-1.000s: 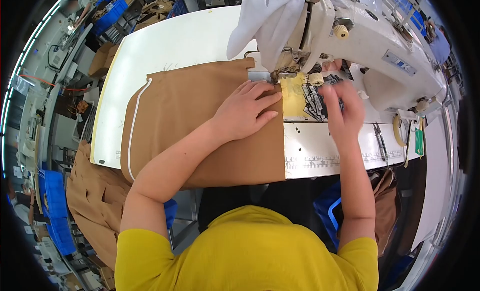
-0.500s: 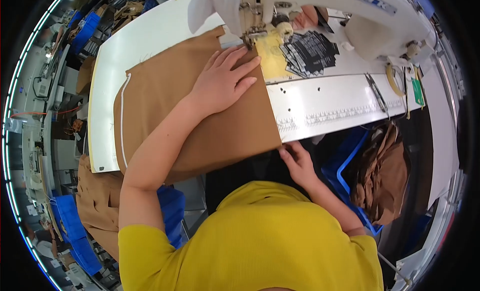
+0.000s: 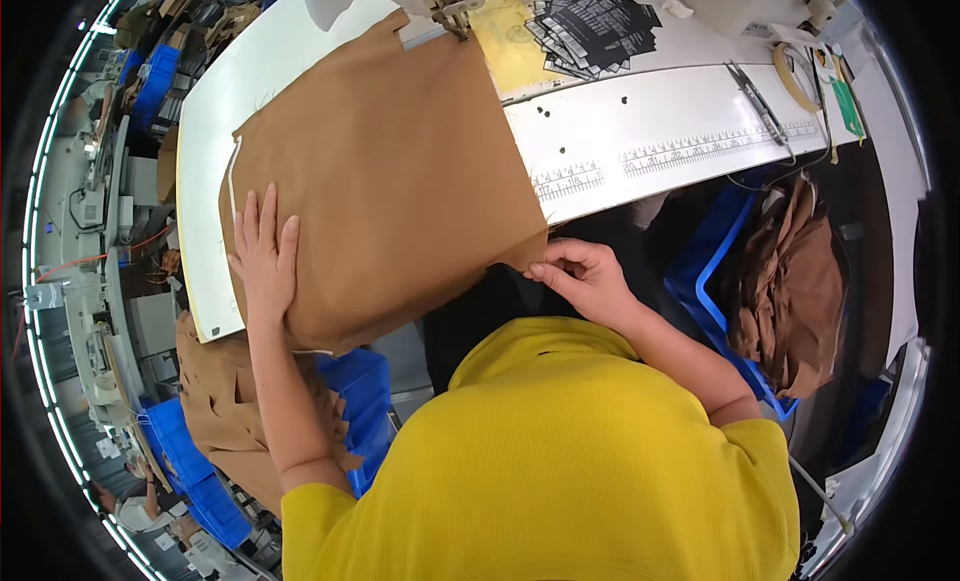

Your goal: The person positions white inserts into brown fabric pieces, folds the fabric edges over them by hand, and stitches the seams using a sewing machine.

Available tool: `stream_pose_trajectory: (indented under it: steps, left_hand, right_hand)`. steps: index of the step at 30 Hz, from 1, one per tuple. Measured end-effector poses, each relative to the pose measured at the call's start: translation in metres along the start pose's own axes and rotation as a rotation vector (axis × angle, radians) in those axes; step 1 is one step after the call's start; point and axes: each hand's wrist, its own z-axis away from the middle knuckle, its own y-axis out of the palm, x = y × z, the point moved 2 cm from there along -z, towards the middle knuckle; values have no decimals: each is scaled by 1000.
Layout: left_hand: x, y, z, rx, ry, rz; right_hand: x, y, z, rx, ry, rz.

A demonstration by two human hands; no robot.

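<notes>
A brown fabric panel (image 3: 400, 171) lies across the white sewing table (image 3: 690, 111), its near edge hanging over the table's front. White tape or trim shows along the panel's left edge. My left hand (image 3: 265, 266) rests flat on the panel near that edge, fingers spread. At the panel's near right corner, my right hand (image 3: 585, 276) pinches the fabric edge between thumb and fingers. The presser foot of the sewing machine (image 3: 455, 21) stands at the panel's far right corner; whether it touches the fabric I cannot tell.
Black printed labels (image 3: 600, 31) lie in a pile right of the machine. Tweezers or thread snips (image 3: 757, 103) and a tape roll (image 3: 793, 76) sit farther right. A blue bin (image 3: 705, 271) with brown fabric (image 3: 790, 301) stands at right; more brown cloth (image 3: 235, 411) hangs at lower left.
My left hand has moved from near the machine to the panel's left side. My right hand still holds the near right corner, now bent and pulled slightly left. The view has shifted.
</notes>
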Motion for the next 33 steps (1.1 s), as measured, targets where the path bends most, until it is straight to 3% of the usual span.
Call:
stream_pose_trajectory:
  steps: [7, 17, 18, 20, 22, 24, 27, 29, 33]
  left_hand:
    - [14, 3, -20, -14, 151, 31]
    - [28, 1, -78, -24, 392, 86]
    - [26, 2, -80, -30, 323, 89]
    - [-37, -18, -50, -109, 481, -277]
    - [-117, -33, 7, -127, 710, 54]
    - [-171, -33, 54, 31, 882, 188]
    - [-183, 1, 81, 49, 967, 257]
    - [-177, 20, 86, -143, 1047, 282]
    - [-174, 18, 83, -132, 1068, 338]
  right_hand:
    - [-4, 5, 14, -60, -57, -14]
    - [17, 16, 15, 50, -187, 104]
    - [18, 18, 15, 59, -187, 122]
    - [19, 17, 12, 51, -190, 135]
    - [21, 16, 13, 78, -216, 206]
    - [23, 17, 13, 58, -235, 199]
    - [25, 15, 13, 60, -236, 171]
    - [22, 16, 13, 64, -214, 147]
    - [15, 22, 16, 109, -82, -124]
